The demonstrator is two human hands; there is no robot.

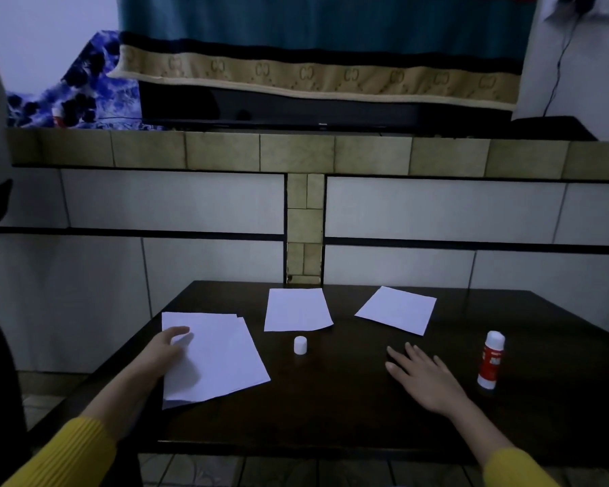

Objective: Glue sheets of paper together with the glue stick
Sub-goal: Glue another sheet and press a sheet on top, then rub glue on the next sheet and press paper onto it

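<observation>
Uncapped glue stick (491,360) upright; paper sheets (211,360) flat, apparently stacked.

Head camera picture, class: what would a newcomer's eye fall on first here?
The white sheets on the dark table stand out first: a stack of paper at the left under the left hand, and two single sheets farther back. Next comes the red and white glue stick upright at the right, beyond the flat right hand, its cap standing mid-table.
</observation>
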